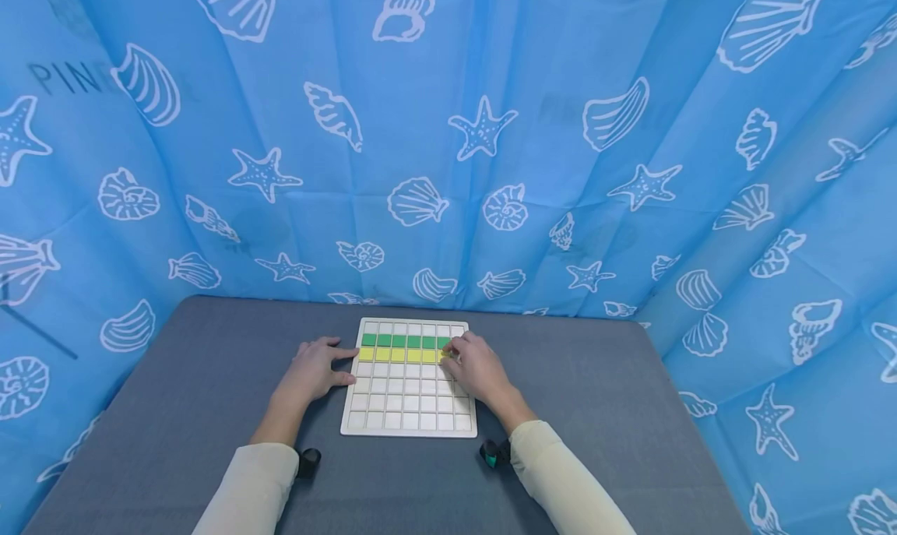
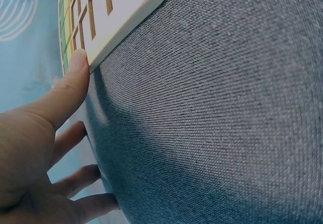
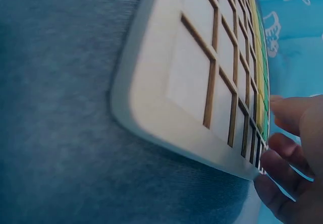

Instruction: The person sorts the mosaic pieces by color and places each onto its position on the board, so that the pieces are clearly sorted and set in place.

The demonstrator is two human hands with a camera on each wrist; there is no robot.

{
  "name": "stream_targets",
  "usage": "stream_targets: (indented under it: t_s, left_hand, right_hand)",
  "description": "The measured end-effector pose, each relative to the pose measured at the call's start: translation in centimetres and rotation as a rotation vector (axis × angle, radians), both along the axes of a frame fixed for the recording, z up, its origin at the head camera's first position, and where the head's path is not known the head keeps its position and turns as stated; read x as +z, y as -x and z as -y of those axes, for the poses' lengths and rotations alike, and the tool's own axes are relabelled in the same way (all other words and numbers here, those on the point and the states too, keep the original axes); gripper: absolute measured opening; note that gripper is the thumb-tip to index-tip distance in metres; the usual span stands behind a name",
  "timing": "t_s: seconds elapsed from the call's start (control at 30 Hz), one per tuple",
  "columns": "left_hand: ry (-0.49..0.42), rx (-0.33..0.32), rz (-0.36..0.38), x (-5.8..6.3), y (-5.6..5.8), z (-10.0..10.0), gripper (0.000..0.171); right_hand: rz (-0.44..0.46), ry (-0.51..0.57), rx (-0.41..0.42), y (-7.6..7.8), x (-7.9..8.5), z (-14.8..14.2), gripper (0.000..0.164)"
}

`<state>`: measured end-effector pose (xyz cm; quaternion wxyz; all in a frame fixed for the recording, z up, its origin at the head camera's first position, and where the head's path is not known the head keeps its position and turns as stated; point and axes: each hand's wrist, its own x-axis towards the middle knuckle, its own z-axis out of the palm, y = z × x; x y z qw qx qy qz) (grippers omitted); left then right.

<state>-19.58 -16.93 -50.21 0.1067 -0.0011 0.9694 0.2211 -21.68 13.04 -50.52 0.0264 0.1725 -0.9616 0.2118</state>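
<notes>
A pale board [image 1: 409,432] with a raised grid lies flat on the grey cloth. Green tiles [image 1: 399,341] fill its second row from the far side, and a row of yellow tiles [image 1: 398,355] sits just in front of them. With thumb and fingers spread, my left hand [image 1: 313,369] touches the board's left edge; its thumb [image 2: 78,65] rests at the rim. My right hand [image 1: 478,366] reaches over the right side, where thumb and forefinger pinch a yellow tile [image 1: 444,356] at the end of its row. That hand hides the cells beneath it.
Grey cloth [image 1: 596,426] covers the table around the board. A blue curtain [image 1: 448,247] printed with white shells and starfish hangs behind and at both sides. Dark wrist devices [image 1: 308,462] show at both cuffs.
</notes>
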Motion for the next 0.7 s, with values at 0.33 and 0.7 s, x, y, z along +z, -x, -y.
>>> stream_targets:
  t_s: [0.33, 0.7]
  left_hand:
    - [-0.002, 0.015, 0.006, -0.1, 0.0, 0.0, 0.060]
    - [0.008, 0.007, 0.014, 0.0, 0.0, 0.0, 0.060]
  right_hand:
    - [-0.174, -0.157, 0.033, -0.8, 0.3, -0.1, 0.057]
    - [-0.104, -0.242, 0.002, -1.6, 0.1, -1.3, 0.076]
